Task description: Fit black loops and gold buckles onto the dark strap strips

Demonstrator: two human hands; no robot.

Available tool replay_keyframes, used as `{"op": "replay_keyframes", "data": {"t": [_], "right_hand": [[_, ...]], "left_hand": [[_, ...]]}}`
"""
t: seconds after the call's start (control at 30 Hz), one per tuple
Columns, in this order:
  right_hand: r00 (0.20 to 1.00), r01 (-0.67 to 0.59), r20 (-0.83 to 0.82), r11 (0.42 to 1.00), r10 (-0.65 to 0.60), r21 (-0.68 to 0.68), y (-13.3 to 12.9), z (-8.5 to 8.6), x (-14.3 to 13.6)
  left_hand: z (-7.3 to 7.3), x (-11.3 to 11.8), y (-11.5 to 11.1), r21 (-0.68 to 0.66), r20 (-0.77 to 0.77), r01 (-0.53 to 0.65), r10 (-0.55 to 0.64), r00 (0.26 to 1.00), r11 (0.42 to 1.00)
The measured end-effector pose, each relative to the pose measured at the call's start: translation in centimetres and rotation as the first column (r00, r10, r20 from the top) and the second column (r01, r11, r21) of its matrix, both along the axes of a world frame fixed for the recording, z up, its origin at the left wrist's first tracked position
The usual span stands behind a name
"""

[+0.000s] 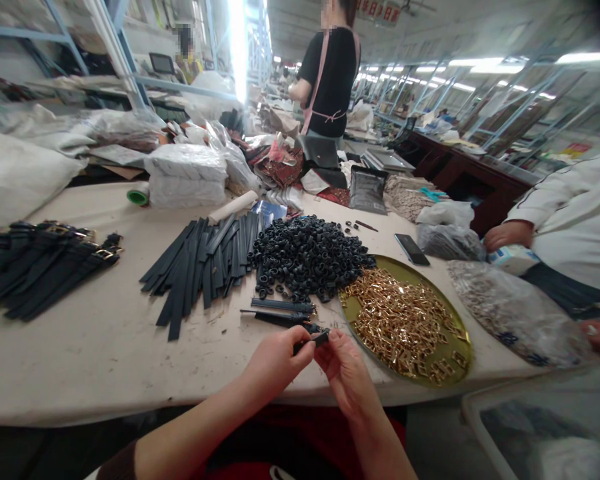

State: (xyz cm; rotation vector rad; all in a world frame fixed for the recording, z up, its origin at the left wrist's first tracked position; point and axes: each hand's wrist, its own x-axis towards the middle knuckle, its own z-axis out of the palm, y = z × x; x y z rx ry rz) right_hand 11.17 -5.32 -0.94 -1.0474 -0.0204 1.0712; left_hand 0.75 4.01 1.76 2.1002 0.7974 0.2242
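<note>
Between my two hands, near the table's front edge, is a short dark strap piece point(321, 339). My left hand point(281, 357) pinches one end of it, fingers curled. My right hand point(343, 363) closes thumb and fingers on the other end. Just beyond them lie a few dark straps point(280, 305) with small metal parts. Behind these is a heap of black loops point(305, 257). Flat dark strips point(190, 267) fan out to its left. On the right, a round golden tray point(380, 263) holds many gold buckles point(405, 320).
Finished-looking dark straps with buckles point(45, 267) lie at far left. A phone point(411, 249) and plastic bags point(520, 310) are on the right, near another person's hands point(509, 235). Wrapped bundles point(187, 175) stand at the back. Someone in a black shirt point(333, 73) stands beyond the table.
</note>
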Motion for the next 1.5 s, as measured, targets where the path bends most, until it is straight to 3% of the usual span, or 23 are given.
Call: {"op": "replay_keyframes", "data": {"t": [0.17,0.3,0.4,0.47,0.6,0.77,0.93,1.1,1.27,1.37,1.5], "right_hand": [[0.996,0.029,-0.084,1.0,-0.029,-0.002,0.2,-0.2,-0.8],[0.983,0.054,0.181,0.995,-0.038,-0.082,-0.5,-1.0,-0.2],[0.915,-0.003,0.398,0.987,0.069,-0.163,-1.0,-1.4,0.4],[0.89,-0.056,0.436,0.98,0.135,-0.188,-1.2,-1.5,0.6],[0.945,-0.115,0.286,0.981,0.157,-0.158,-1.2,-1.3,0.6],[0.985,-0.144,0.087,0.986,0.151,-0.081,-1.0,-0.9,-0.1],[0.987,-0.072,0.133,0.99,0.087,-0.119,-1.0,-0.8,-0.4],[0.959,-0.11,0.247,0.985,0.141,-0.136,-1.2,-0.3,-0.8],[0.986,-0.122,0.109,0.992,0.126,-0.042,-1.6,0.1,-1.3],[0.971,-0.235,0.039,0.972,0.236,-0.024,-1.7,0.0,-1.6],[0.937,-0.347,-0.049,0.938,0.347,0.018,-1.8,-0.2,-1.7]], "left_hand": [[-0.5,0.1,0.2,0.004,0.007,-0.039,0.039,0.999,0.999],[-1.0,-0.1,0.5,-0.135,-0.015,0.052,-0.055,0.998,0.989],[-1.3,-0.1,0.8,-0.186,-0.072,0.109,-0.124,0.99,0.977],[-1.4,-0.1,0.9,-0.163,-0.091,0.123,-0.139,0.986,0.979],[-1.2,0.1,0.5,-0.083,-0.045,0.08,-0.084,0.995,0.993],[-0.8,-0.1,-0.1,-0.132,0.01,0.109,-0.108,0.994,0.985],[-1.0,-0.8,0.1,-0.293,0.077,0.182,-0.166,0.983,0.939],[-1.6,-0.8,0.3,-0.319,0.11,0.102,-0.071,0.991,0.942],[-0.9,-0.9,0.3,-0.309,0.087,0.132,-0.111,0.99,0.942],[-0.3,-1.1,0.1,-0.246,0.046,0.121,-0.113,0.993,0.962],[-0.2,-1.4,0.1,-0.053,-0.109,0.075,-0.081,0.991,0.996]]}}
